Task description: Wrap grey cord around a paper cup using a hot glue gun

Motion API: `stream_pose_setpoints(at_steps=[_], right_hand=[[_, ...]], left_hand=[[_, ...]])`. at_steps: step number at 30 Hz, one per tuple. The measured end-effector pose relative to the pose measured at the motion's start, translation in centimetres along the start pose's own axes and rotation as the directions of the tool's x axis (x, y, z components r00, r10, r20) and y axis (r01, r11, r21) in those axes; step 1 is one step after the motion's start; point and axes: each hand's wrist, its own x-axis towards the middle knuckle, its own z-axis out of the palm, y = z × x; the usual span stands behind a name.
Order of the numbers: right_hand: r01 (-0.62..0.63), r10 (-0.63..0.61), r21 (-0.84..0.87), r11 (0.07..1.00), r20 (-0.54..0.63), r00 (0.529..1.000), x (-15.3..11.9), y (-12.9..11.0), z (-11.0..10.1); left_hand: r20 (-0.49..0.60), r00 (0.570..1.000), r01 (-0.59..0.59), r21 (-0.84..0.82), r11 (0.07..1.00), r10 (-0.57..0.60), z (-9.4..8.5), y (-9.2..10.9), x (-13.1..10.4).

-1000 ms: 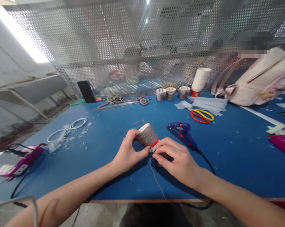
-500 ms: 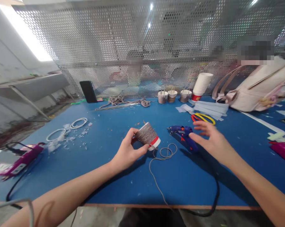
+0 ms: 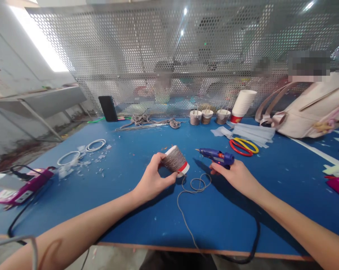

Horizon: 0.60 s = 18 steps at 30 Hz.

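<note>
Between the thumb and fingers of my left hand (image 3: 155,174) is a paper cup (image 3: 175,159), tilted on its side. Grey-brown cord covers most of it, and a red band and white edge show at the end nearer me. Loose cord (image 3: 183,210) trails from the cup, loops on the blue table and runs over the front edge. My right hand (image 3: 237,174) is wrapped around the handle of a blue glue gun (image 3: 217,155). Its nozzle points left toward the cup, with a gap between them. A small red light glows on the gun.
Behind stand several cord-wrapped cups (image 3: 195,117), a paper cup stack (image 3: 243,105), a cord bundle (image 3: 141,120) and a phone (image 3: 108,108). Red and yellow rings (image 3: 244,146) lie near glue sticks (image 3: 254,133). White rings (image 3: 95,145), scraps and a magenta power strip (image 3: 26,187) are left; a bag (image 3: 307,112) is right.
My right hand has closed around the glue gun's handle and lifted it off the table, its nozzle swinging slightly left. My left hand holds the cup in nearly the same place.
</note>
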Motion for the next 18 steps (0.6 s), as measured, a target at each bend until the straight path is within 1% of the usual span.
stream_pose_setpoints(at_steps=[3,5,7,9,11,14,18], right_hand=[[0.102,-0.103,-0.037,0.994,-0.015,0.995,-2.1,-1.4,0.4],[0.207,-0.208,-0.064,0.976,-0.011,0.978,-3.4,-2.0,0.9],[0.344,-0.345,-0.09,0.935,0.002,0.939,-4.2,-2.3,1.5],[0.447,-0.45,-0.122,0.886,-0.005,0.893,-4.5,-2.3,2.0],[0.489,-0.497,-0.151,0.859,-0.019,0.867,-4.4,-2.2,2.3],[0.501,-0.513,-0.171,0.848,-0.027,0.858,-4.3,-2.0,2.5],[0.522,-0.533,-0.177,0.835,-0.016,0.846,-4.4,-1.8,2.8]], left_hand=[[-0.025,1.0,-0.006,0.042,0.999,0.007,0.0,-0.3,0.1],[-0.042,0.999,-0.027,0.084,0.996,0.03,0.0,-0.4,0.1],[-0.063,0.996,-0.049,0.139,0.989,0.058,0.1,-0.5,0.2],[-0.077,0.993,-0.07,0.185,0.98,0.085,0.2,-0.6,0.2],[-0.082,0.99,-0.093,0.207,0.974,0.112,0.2,-0.6,0.2],[-0.088,0.985,-0.123,0.228,0.966,0.147,0.3,-0.6,0.3],[-0.089,0.983,-0.135,0.236,0.962,0.16,0.4,-0.5,0.2]])
